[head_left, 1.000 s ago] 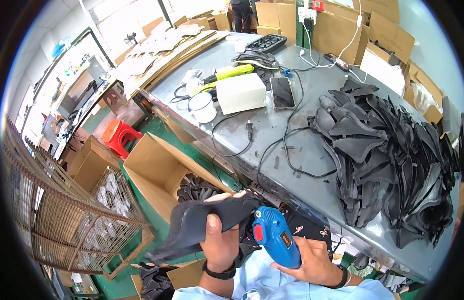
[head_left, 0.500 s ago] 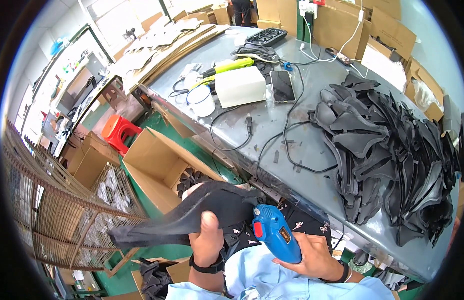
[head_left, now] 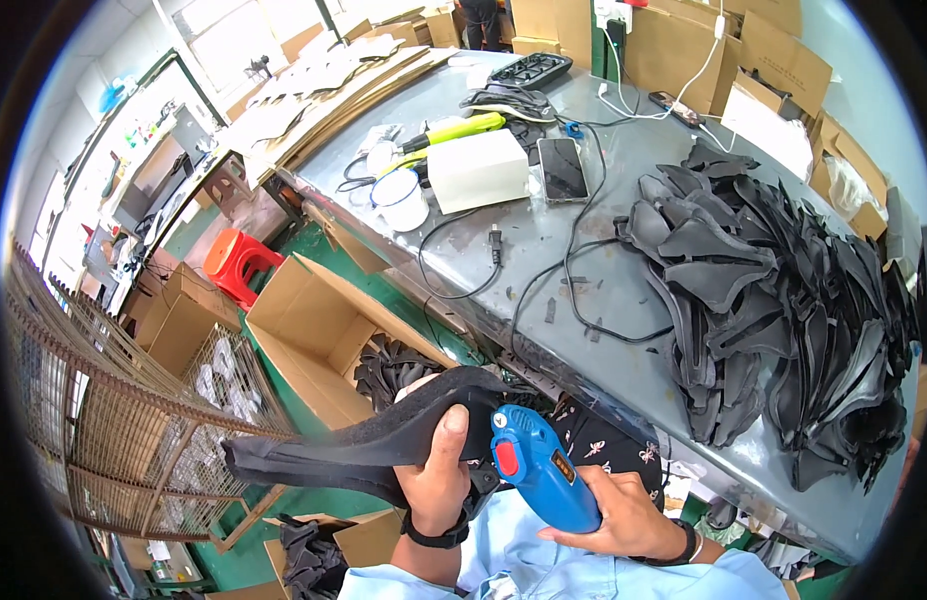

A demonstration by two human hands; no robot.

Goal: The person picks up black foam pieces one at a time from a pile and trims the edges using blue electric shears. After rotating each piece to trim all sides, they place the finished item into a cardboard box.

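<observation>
Black curved foam piece (head_left: 354,450) gripped in the left hand (head_left: 439,480); right hand (head_left: 624,515) clasps a blue glue gun (head_left: 539,475), seemingly mid-gluing, nozzle needing the seam.

The blue glue gun's (head_left: 540,468) nozzle is hidden behind the black foam piece (head_left: 364,450).

Over the last second our left hand (head_left: 439,480) has swung the black foam piece (head_left: 369,445) leftward and lower, so it now stretches out long over the open cardboard box (head_left: 314,335). Our right hand (head_left: 624,520) has kept the blue glue gun (head_left: 539,470) against its near end, shifting slightly downward.
</observation>
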